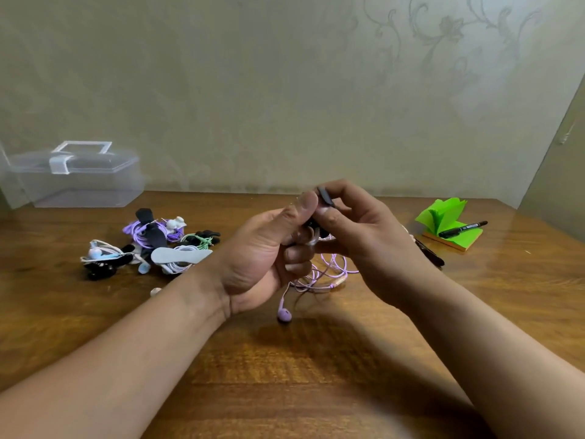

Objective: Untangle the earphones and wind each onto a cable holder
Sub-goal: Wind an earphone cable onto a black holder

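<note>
Both hands meet above the middle of the wooden table (285,359). My left hand (269,251) is curled round a bundle of the lilac earphones' cable (326,274), with its thumb pressed on a black cable holder (326,198). My right hand (357,229) pinches the same holder from the other side. Loose lilac loops hang under the hands onto the table, and one lilac earbud (284,313) lies on the wood. How the cable sits on the holder is hidden by my fingers.
A pile of earphones wound on holders (152,245) lies at the left, in purple, white, blue, green and black. A clear plastic box (76,175) stands at the back left. Green sticky notes (449,223) with a black marker (463,229) sit at the right.
</note>
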`<state>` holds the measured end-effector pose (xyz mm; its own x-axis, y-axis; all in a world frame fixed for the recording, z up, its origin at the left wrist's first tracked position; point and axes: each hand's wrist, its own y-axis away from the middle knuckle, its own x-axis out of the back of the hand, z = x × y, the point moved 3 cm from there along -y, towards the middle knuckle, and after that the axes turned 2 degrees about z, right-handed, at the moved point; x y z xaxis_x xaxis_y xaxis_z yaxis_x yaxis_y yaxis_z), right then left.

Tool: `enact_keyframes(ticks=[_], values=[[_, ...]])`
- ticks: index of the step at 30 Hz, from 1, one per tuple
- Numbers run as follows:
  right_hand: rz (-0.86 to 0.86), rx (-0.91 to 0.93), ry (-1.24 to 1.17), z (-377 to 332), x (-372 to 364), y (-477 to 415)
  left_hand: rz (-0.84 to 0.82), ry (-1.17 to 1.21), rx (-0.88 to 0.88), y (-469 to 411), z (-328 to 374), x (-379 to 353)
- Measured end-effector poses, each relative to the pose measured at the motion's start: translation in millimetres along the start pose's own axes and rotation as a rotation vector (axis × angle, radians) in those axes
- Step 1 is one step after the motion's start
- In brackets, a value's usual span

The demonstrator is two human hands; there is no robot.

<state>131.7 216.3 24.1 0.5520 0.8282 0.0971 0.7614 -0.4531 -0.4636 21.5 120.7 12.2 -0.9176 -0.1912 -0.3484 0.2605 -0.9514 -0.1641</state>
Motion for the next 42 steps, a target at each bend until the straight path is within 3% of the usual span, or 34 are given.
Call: enact_keyframes(ticks=[8, 14, 19, 28, 34, 42], values=[[-0.004, -0.154, -0.084, 10, 4, -2, 0.051, 0.028, 0.156, -1, -4, 2], [-0.014, -0.132, -0.085, 15, 7, -4, 0.261, -0.19, 0.004, -2, -7, 4], [0.002, -0.025, 0.13, 16, 10, -5, 0.357, -0.282, -0.048, -4, -8, 4], [0.049, 0.06, 0.142, 12, 9, -5, 0.311, -0.145, -0.038, -2, -6, -2], [-0.003, 0.091, 0.215, 12, 8, -5, 0.271, 0.008, 0.068, -3, -5, 3], [-0.022, 0.099, 0.379, 11, 8, -3, 0.251, -0.104, 0.009, -3, -6, 2]])
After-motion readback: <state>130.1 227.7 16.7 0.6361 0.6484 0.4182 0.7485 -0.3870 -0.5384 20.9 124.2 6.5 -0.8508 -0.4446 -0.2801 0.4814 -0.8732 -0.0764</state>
